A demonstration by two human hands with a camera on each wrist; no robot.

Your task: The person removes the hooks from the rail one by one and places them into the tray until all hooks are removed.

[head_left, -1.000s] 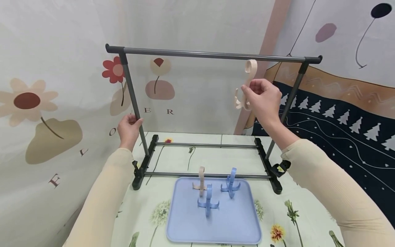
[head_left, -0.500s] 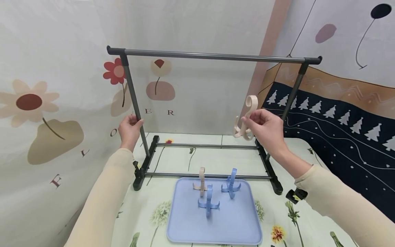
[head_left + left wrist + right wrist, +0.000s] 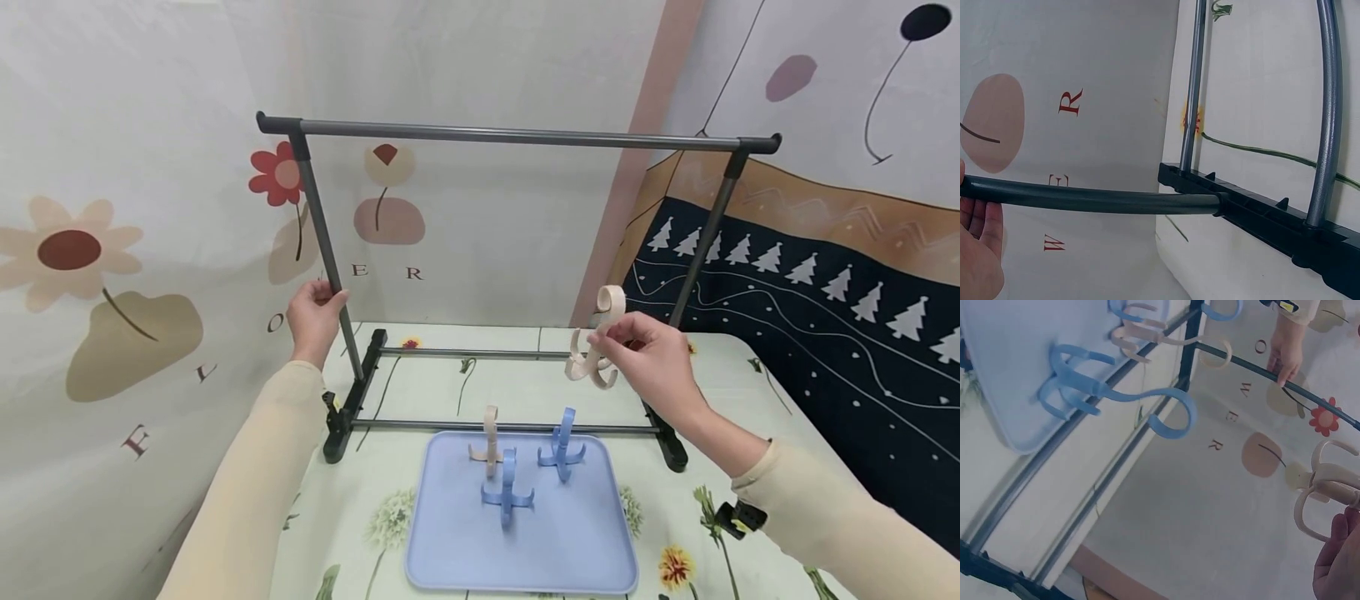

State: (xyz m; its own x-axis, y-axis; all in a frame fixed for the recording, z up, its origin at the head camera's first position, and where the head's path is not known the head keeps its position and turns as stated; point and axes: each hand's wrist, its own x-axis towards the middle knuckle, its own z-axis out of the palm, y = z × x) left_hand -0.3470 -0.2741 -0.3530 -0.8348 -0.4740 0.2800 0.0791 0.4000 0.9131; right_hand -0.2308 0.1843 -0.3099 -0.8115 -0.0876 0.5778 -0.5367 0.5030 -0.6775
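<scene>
My left hand (image 3: 313, 321) holds the left upright (image 3: 318, 212) of a dark grey rack, fingers and thumb around the tube; the left wrist view shows some of those fingers at its edge. Over on the right, my right hand (image 3: 654, 357) pinches a beige multi-prong hook (image 3: 617, 305) between thumb and fingertips. This hook is held in the air inside the right upright (image 3: 705, 242), well below the top rail (image 3: 510, 133), its curled end up and its prongs low. In the right wrist view, the hook's prongs (image 3: 1333, 477) show beside the fingers.
A light blue tray (image 3: 525, 562) lies in front of the rack. On it stand another beige hook (image 3: 491, 443) and two blue hooks, one nearer (image 3: 507, 493) and one farther right (image 3: 562, 454). Black feet (image 3: 352, 404) carry the rack on a flowered cloth.
My right hand has come down from just under the top rail, bringing the beige hook with it. The left hand stays on the upright.
</scene>
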